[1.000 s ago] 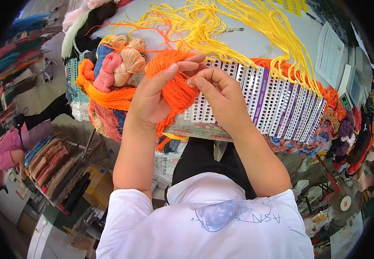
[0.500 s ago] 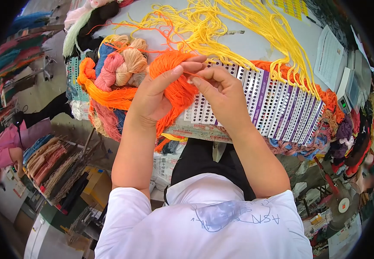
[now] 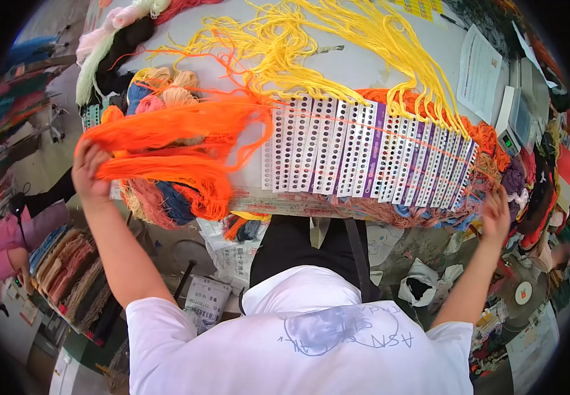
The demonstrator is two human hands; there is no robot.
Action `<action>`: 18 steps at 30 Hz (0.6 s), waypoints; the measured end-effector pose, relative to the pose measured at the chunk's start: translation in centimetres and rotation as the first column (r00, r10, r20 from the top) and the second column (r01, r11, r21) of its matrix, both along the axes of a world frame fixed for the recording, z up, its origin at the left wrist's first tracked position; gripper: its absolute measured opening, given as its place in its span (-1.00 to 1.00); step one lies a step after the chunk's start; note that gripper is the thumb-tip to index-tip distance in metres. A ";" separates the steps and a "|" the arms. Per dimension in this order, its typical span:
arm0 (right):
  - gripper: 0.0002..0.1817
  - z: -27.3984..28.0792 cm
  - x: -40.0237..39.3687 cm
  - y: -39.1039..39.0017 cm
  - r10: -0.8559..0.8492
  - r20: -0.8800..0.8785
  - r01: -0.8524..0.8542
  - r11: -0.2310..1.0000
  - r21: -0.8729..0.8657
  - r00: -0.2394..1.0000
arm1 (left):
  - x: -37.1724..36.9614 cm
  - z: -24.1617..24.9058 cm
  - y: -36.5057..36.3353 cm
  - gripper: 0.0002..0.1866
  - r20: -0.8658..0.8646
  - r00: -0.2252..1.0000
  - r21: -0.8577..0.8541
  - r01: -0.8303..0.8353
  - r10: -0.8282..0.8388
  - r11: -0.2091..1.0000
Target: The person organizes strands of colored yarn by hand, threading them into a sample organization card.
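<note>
My left hand [image 3: 89,172] is out at the left, its fingers wrapped round one end of a loose orange thread skein [image 3: 179,128]. The skein stretches rightward over the table, blurred by motion. Far to the right, beyond the table's front corner, my right hand [image 3: 496,216] has its fingers drawn together on a thin orange thread [image 3: 364,123]. That strand runs taut from the skein across a row of white and purple perforated cards [image 3: 324,155]. Yellow threads [image 3: 403,66] hang from the cards' far ends.
Behind the skein lie twisted thread hanks [image 3: 183,87]. A digital scale [image 3: 512,122] and a printed sheet [image 3: 479,72] are at the right. Thread bundles hang on a rack [image 3: 67,270] at lower left, near a person in pink [image 3: 11,243]. A fan [image 3: 522,293] stands lower right.
My hands were close together at the orange skein; now they are wide apart. The left has carried the skein leftward and spread it; the right has drawn a strand far right.
</note>
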State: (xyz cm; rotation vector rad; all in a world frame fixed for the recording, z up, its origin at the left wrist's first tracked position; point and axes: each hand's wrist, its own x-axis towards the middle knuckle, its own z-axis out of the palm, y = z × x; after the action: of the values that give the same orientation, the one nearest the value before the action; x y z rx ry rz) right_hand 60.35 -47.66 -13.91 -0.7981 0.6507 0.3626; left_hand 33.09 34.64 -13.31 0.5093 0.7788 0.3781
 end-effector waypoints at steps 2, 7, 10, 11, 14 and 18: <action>-0.74 2.5 -1.1 -10.6 -0.543 0.090 0.526 0.737 -0.426 0.835 | -3.2 -0.2 3.5 -0.85 0.190 0.970 -0.117 -0.129 0.149 0.985; -0.67 3.6 -1.8 2.3 -0.262 0.242 0.339 0.441 -0.831 0.934 | 1.9 -0.8 -6.1 -0.83 0.386 0.922 -0.029 0.000 0.011 1.000; -0.63 -4.0 -4.5 19.3 0.189 0.125 -0.024 0.636 -0.771 0.974 | 8.3 -4.0 -17.1 -0.72 -0.441 0.897 0.218 0.142 -0.033 0.966; -0.62 -6.1 -5.2 23.6 0.349 0.014 -0.193 0.551 -0.812 0.937 | 8.9 -8.4 -18.1 -0.71 -0.250 0.905 0.078 0.373 -0.344 0.925; -0.68 -11.2 -6.6 34.8 0.539 0.003 -0.366 0.577 -0.730 0.843 | 12.8 -13.4 -25.0 -0.76 -0.366 0.797 0.212 0.575 -0.481 0.790; -0.82 -16.3 -7.7 41.4 0.633 0.024 -0.332 0.437 -0.836 0.774 | 14.2 -17.9 -27.9 -0.80 -0.563 0.728 0.402 0.654 -0.390 0.641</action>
State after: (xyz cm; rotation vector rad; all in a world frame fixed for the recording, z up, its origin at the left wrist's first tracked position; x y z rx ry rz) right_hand 52.60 -6.30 -30.23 -1.9309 0.1866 0.4505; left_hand 47.31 6.71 -31.24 1.4207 0.8838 -0.0935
